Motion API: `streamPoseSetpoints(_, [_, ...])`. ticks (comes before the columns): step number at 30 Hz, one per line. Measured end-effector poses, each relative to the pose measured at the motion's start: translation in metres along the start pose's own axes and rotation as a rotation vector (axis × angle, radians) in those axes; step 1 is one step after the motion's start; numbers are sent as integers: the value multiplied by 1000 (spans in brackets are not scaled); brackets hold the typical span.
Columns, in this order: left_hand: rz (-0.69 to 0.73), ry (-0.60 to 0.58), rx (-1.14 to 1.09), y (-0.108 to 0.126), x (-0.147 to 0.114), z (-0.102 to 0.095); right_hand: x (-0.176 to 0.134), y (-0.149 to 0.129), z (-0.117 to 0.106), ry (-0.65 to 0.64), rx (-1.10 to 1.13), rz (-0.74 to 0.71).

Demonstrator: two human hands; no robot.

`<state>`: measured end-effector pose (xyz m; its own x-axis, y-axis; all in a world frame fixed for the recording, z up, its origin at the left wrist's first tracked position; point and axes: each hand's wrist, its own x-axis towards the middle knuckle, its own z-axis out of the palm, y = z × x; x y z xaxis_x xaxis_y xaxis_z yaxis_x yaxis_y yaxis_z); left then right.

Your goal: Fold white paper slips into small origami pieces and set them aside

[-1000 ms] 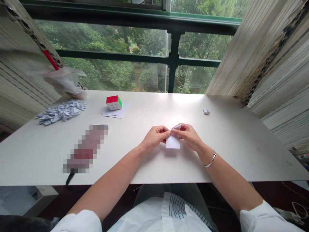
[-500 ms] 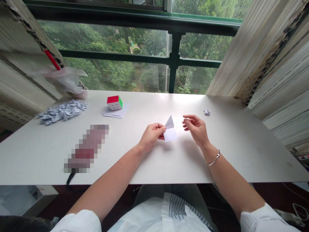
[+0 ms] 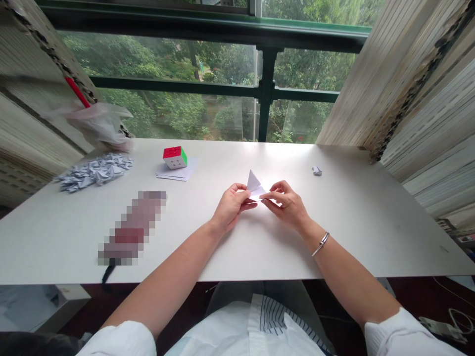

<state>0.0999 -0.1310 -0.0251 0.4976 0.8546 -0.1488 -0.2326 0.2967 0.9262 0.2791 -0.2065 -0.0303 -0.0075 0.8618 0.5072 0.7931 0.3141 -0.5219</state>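
A small piece of folded white paper (image 3: 254, 184), with a pointed triangular flap standing up, is held over the middle of the table. My left hand (image 3: 232, 205) pinches its left side between thumb and fingers. From the right, my right hand (image 3: 287, 205) grips the paper's lower right edge between thumb and fingertips. The fingers cover part of the lower half of the paper, so its folds there are hard to make out.
On the white table (image 3: 208, 247), a puzzle cube (image 3: 175, 157) rests on white paper sheets (image 3: 171, 174). Many folded paper pieces (image 3: 96, 171) lie piled at the left, behind a blurred-out item (image 3: 131, 227). One small folded piece (image 3: 316, 170) sits at the right. A window (image 3: 222, 116) stands behind.
My right hand has moved left and taken hold of the paper's right edge. The paper has shifted slightly left and its lower part has tilted or folded up.
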Motion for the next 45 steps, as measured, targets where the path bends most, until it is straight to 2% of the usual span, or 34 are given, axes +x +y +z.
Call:
streamPoseSetpoints(8, [84, -71, -26, -2, 0, 0, -1, -3, 4, 1, 85, 87])
streamPoseSetpoints(13, [82, -40, -37, -2, 1, 2, 1, -3, 3, 34, 174, 163])
streamPoseSetpoints(18, [113, -27, -47, -2, 1, 3, 3, -4, 3, 57, 307, 172])
streamPoseSetpoints(23, [134, 40, 6, -3, 2, 2, 3, -4, 6, 28, 328, 173])
streamPoseSetpoints(33, [183, 30, 52, -4, 4, 0, 3, -5, 6, 4, 393, 181])
streamPoseSetpoints(37, [184, 13, 82, -3, 3, 0, 6, -5, 5, 4, 517, 270])
streamPoseSetpoints(41, [172, -47, 124, -1, -2, 4, 9, -6, 2, 50, 685, 478])
streamPoseSetpoints(45, [119, -176, 146, -1, -7, 7, 10, -8, -1, -50, 815, 583])
